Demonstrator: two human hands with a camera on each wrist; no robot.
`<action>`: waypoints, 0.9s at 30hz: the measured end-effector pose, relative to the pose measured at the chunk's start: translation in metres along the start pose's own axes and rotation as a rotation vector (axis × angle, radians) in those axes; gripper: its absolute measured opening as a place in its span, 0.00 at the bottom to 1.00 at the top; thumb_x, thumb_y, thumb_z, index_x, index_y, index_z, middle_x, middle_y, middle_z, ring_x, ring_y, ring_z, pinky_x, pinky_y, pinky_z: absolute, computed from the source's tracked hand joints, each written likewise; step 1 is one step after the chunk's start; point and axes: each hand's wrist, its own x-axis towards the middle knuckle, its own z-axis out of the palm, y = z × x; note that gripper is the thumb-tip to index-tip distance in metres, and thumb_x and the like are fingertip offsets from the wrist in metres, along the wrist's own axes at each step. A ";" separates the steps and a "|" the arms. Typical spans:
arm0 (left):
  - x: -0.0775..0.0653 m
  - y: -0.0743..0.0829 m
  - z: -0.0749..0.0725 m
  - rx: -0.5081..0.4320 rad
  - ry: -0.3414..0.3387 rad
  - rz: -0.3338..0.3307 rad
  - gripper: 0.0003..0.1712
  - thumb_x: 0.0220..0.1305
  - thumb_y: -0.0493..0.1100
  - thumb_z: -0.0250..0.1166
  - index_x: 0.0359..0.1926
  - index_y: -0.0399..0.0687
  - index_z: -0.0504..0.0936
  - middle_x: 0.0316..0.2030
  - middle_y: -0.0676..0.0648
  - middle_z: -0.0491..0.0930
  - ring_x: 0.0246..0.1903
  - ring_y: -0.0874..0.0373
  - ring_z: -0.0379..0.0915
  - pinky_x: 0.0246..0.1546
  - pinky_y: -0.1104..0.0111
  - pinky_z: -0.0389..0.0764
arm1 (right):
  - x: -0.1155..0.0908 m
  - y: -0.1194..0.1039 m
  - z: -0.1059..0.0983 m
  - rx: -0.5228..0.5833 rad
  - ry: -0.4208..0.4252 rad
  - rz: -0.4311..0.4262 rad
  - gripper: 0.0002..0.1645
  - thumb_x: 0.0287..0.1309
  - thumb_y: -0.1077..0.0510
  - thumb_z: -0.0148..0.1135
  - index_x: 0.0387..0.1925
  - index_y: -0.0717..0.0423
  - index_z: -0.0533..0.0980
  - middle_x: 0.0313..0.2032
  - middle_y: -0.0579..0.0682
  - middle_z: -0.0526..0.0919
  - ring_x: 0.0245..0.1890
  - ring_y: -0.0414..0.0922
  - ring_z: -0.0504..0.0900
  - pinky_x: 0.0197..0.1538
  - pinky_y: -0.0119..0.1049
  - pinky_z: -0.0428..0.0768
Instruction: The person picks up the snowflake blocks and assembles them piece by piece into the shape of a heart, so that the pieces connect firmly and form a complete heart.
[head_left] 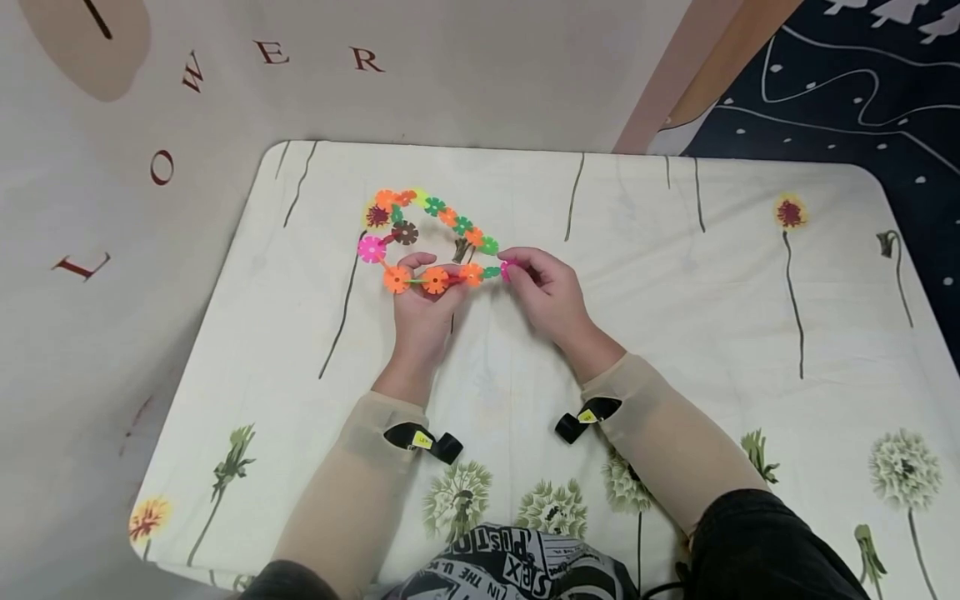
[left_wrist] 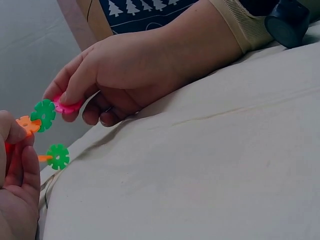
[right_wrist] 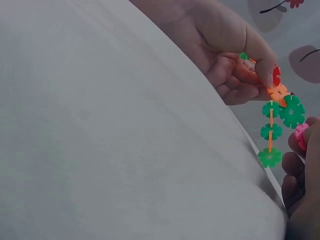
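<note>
A chain of interlocking notched plastic discs [head_left: 435, 282] in orange, green, pink, red, yellow and brown curves into a loop above the table. My left hand [head_left: 424, 315] grips its near side, thumb against an orange disc [right_wrist: 278, 93]. Between right thumb and forefinger, my right hand [head_left: 551, 293] pinches a pink disc [left_wrist: 68, 106], whose edge meets the green disc [left_wrist: 43, 115] at the near end of the chain. The chain's other end, a light green disc [right_wrist: 270, 157], hangs apart from the pink one. A brown disc [head_left: 405, 232] branches inward at the left.
A white cloth printed with flowers covers the table [head_left: 675, 333]. Behind it stands a pale wall [head_left: 480, 83] with letters, and a dark patterned surface [head_left: 847, 100] lies beyond the far right corner. Both wrists wear black cameras [head_left: 588, 419].
</note>
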 end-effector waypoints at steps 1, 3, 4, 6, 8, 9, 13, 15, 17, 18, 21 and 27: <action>0.000 0.000 0.000 0.004 0.000 0.003 0.30 0.66 0.24 0.68 0.58 0.52 0.65 0.48 0.41 0.86 0.51 0.49 0.84 0.59 0.62 0.84 | 0.000 0.000 0.000 0.001 -0.004 -0.013 0.11 0.73 0.70 0.62 0.51 0.66 0.85 0.37 0.56 0.87 0.37 0.43 0.81 0.43 0.32 0.79; 0.000 0.000 0.000 0.007 0.002 0.006 0.30 0.66 0.24 0.69 0.58 0.52 0.65 0.48 0.41 0.86 0.51 0.49 0.84 0.58 0.62 0.84 | 0.000 0.001 0.000 -0.005 -0.016 -0.041 0.10 0.73 0.71 0.62 0.51 0.66 0.85 0.39 0.56 0.88 0.37 0.44 0.81 0.43 0.32 0.79; 0.000 0.000 0.000 0.004 0.004 0.004 0.30 0.66 0.24 0.69 0.58 0.51 0.65 0.48 0.41 0.86 0.51 0.49 0.84 0.58 0.62 0.84 | 0.000 0.002 0.000 -0.010 -0.023 -0.050 0.10 0.72 0.71 0.63 0.50 0.67 0.85 0.40 0.56 0.88 0.37 0.44 0.81 0.43 0.32 0.79; 0.000 -0.001 0.000 -0.008 0.006 -0.001 0.29 0.67 0.24 0.68 0.58 0.51 0.65 0.48 0.40 0.86 0.52 0.49 0.84 0.59 0.62 0.83 | 0.000 0.002 0.000 -0.009 -0.030 -0.065 0.09 0.72 0.70 0.64 0.50 0.67 0.85 0.41 0.56 0.88 0.37 0.45 0.82 0.43 0.32 0.80; 0.001 -0.001 0.000 -0.015 0.005 -0.004 0.29 0.66 0.23 0.68 0.58 0.50 0.65 0.49 0.40 0.86 0.52 0.49 0.84 0.59 0.61 0.84 | 0.000 0.002 0.001 -0.007 -0.034 -0.063 0.09 0.72 0.70 0.65 0.49 0.67 0.85 0.41 0.56 0.89 0.37 0.46 0.82 0.42 0.32 0.80; 0.001 -0.001 0.000 -0.017 0.005 -0.006 0.30 0.66 0.23 0.68 0.58 0.50 0.65 0.49 0.40 0.86 0.52 0.49 0.84 0.58 0.61 0.84 | 0.000 0.001 0.001 -0.009 -0.034 -0.054 0.09 0.71 0.70 0.65 0.49 0.68 0.85 0.41 0.57 0.89 0.37 0.47 0.83 0.42 0.31 0.80; 0.002 0.000 0.000 0.005 0.006 -0.020 0.30 0.65 0.24 0.69 0.58 0.50 0.65 0.48 0.41 0.85 0.51 0.49 0.84 0.58 0.62 0.84 | 0.000 -0.006 0.003 -0.009 -0.018 -0.015 0.09 0.70 0.72 0.65 0.49 0.71 0.85 0.39 0.61 0.89 0.35 0.54 0.83 0.40 0.28 0.78; 0.002 0.000 0.000 0.009 0.010 -0.030 0.30 0.65 0.24 0.69 0.58 0.50 0.65 0.47 0.41 0.85 0.50 0.49 0.84 0.57 0.62 0.84 | 0.000 -0.010 0.004 -0.008 -0.013 0.002 0.09 0.69 0.74 0.65 0.49 0.73 0.84 0.39 0.64 0.88 0.36 0.60 0.83 0.40 0.27 0.78; 0.002 0.000 0.000 0.013 0.013 -0.039 0.30 0.65 0.24 0.69 0.58 0.51 0.65 0.47 0.41 0.85 0.50 0.50 0.84 0.57 0.63 0.84 | 0.000 -0.012 0.004 -0.001 -0.011 0.014 0.10 0.69 0.74 0.65 0.49 0.75 0.83 0.39 0.67 0.88 0.37 0.64 0.84 0.41 0.27 0.78; 0.002 0.000 0.000 0.015 0.014 -0.041 0.30 0.65 0.25 0.70 0.57 0.51 0.65 0.47 0.42 0.84 0.50 0.50 0.84 0.57 0.63 0.84 | 0.000 -0.011 0.004 0.001 -0.011 0.023 0.10 0.69 0.74 0.65 0.49 0.75 0.83 0.39 0.67 0.88 0.38 0.65 0.84 0.41 0.26 0.79; 0.002 0.000 0.000 0.016 0.018 -0.048 0.30 0.65 0.24 0.70 0.57 0.51 0.66 0.47 0.41 0.84 0.50 0.50 0.83 0.57 0.63 0.85 | 0.001 -0.006 0.003 0.002 -0.016 0.054 0.11 0.69 0.73 0.65 0.51 0.73 0.84 0.40 0.65 0.89 0.38 0.64 0.85 0.42 0.26 0.80; 0.001 0.000 0.000 0.014 0.023 -0.082 0.30 0.65 0.24 0.69 0.57 0.51 0.65 0.47 0.41 0.85 0.51 0.50 0.84 0.56 0.63 0.85 | 0.000 0.001 -0.002 0.024 -0.049 0.075 0.11 0.71 0.69 0.67 0.52 0.66 0.87 0.41 0.59 0.91 0.34 0.57 0.86 0.41 0.29 0.83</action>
